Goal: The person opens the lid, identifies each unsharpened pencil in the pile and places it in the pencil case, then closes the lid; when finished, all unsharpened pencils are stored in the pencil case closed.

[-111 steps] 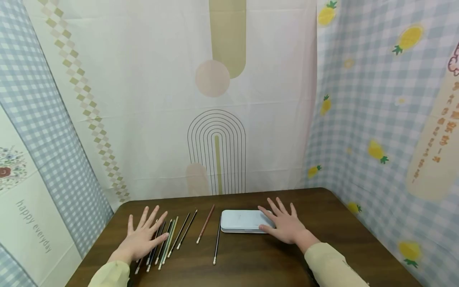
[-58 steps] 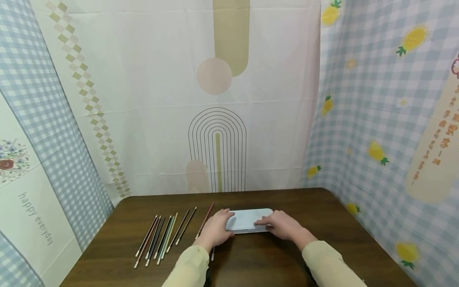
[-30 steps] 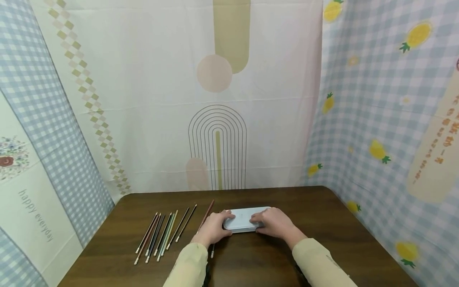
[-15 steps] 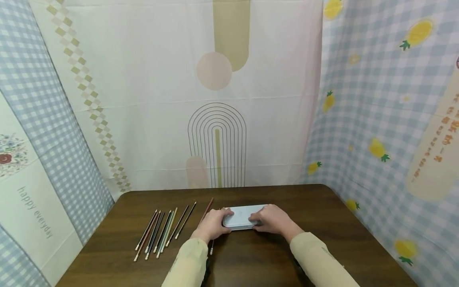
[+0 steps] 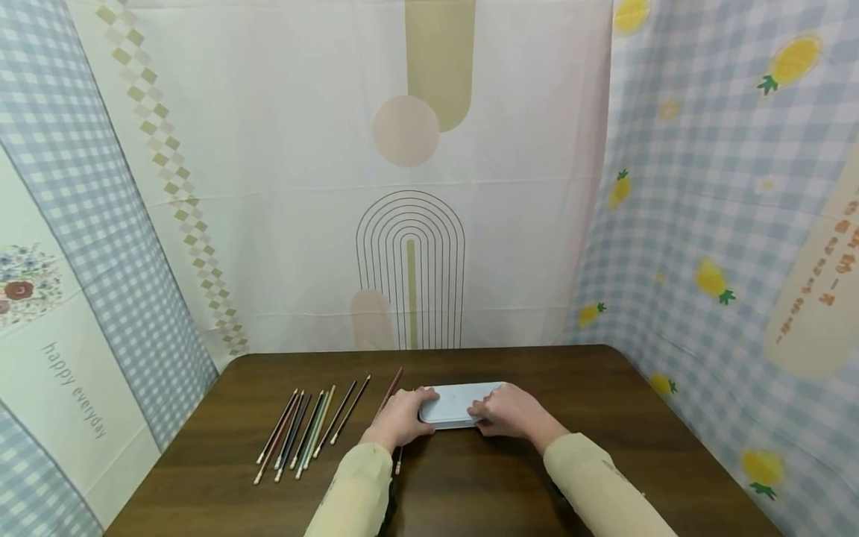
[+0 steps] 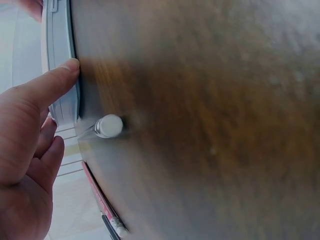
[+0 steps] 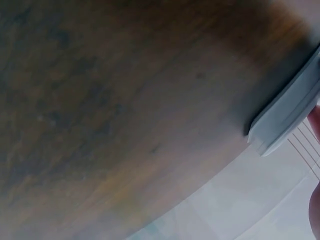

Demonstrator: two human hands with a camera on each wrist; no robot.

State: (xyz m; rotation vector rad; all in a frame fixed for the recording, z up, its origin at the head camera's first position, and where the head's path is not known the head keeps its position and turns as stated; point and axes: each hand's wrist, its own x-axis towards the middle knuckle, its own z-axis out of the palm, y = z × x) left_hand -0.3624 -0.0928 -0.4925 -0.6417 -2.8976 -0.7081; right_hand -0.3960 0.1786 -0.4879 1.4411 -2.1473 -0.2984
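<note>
A pale blue, flat pencil case [image 5: 451,403] lies closed on the dark wooden table [image 5: 537,492]. My left hand [image 5: 400,420] grips its left end; in the left wrist view the thumb [image 6: 55,82] presses the case's side wall [image 6: 60,40]. At the right front part, my right hand [image 5: 508,412] holds the case with bent fingers on the lid and front edge. The right wrist view catches only one end of the case [image 7: 287,112] and bits of fingers. Under my left wrist runs a dark pencil, mostly hidden, its white-tipped end [image 5: 398,470] showing.
Left of the case lie several pencils [image 5: 295,432] in a loose slanted row, white ends towards me. A red pencil [image 5: 391,388] lies close behind my left hand. Patterned cloths [image 5: 302,224] hang behind and beside the table.
Both hands were spread flat at first, the left over the pencils. My left hand moved right to the case's left end; my right hand's fingers bent onto the case. Little differs over the last half second.
</note>
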